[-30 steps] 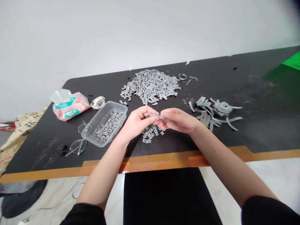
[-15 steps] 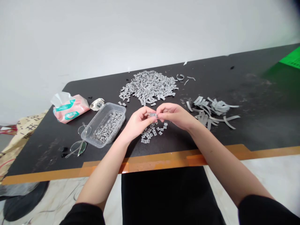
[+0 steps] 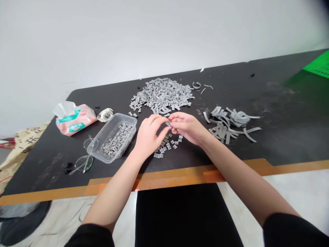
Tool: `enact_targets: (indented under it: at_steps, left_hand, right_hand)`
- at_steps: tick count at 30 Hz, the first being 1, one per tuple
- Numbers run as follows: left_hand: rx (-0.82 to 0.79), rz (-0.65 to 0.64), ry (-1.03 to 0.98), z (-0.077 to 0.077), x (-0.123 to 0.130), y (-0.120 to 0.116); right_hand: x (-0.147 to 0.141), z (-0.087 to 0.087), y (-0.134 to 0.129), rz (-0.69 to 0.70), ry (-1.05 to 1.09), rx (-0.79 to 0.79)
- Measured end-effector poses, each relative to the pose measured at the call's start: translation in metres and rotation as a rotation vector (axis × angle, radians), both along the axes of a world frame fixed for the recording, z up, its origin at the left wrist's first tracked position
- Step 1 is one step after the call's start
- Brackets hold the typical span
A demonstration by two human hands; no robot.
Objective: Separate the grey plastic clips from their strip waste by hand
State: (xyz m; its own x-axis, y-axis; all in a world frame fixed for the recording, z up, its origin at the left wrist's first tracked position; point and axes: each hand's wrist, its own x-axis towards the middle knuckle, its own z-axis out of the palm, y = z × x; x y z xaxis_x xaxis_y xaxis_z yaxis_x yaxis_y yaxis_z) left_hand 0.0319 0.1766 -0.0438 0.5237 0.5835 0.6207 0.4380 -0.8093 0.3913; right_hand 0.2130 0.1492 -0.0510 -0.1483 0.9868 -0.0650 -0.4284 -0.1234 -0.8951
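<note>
"Both of the person's hands are up over the surface, are they?"

"Yes, with their fingertips meeting. The left hand [image 3: 150,137] and the right hand [image 3: 189,128] are each pinched on a small grey piece [image 3: 168,124], mostly covered by the fingers."

"So the piece is between them. What about the nearest edge?"

"Orange-brown tape [image 3: 169,180] runs along the black surface [image 3: 277,137]. Just beyond it, to the left, lie thin-framed glasses [image 3: 88,163], with small black objects [image 3: 68,165] beside them."

"And below the hands?"

"Loose grey, slotted buckle-like bits [image 3: 158,155], scattered flat. Left of those stands a clear plastic rectangular container [image 3: 133,120], open, holding many similar bits [image 3: 117,140]."

"Anything over on the right?"

"A loose tangle of flat grey strips [image 3: 239,118], some curved."

"Farther back?"

"On the left, a pink, white and teal tissue packet [image 3: 77,120] near a crumpled whitish roundish item [image 3: 105,115]. Beyond the hands sits a wide heap of short grey pieces [image 3: 163,95], with a curled grey strip [image 3: 196,85] just to its right."

"And farthest?"

"A bright green sheet [image 3: 318,65] at the right, and the pale wall [image 3: 154,34] behind."
</note>
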Motion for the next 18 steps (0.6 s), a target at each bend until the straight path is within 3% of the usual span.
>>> enact_targets:
  at_steps: [5, 10, 18]
  left_hand:
    - [0.156, 0.089, 0.041, -0.0007, 0.0003, 0.0003]
    - [0.149, 0.075, 0.114, -0.0020, 0.0018, -0.0008]
    - [0.023, 0.019, 0.026, -0.0012, 0.0034, -0.0035]
  right_hand:
    - [-0.0014, 0.0009, -0.0010, -0.001, 0.077, -0.042]
    - [-0.0047, -0.0033, -0.0017, 0.027, 0.103, -0.079]
    - [-0.0027, -0.0057, -0.0008, 0.055, 0.097, -0.045]
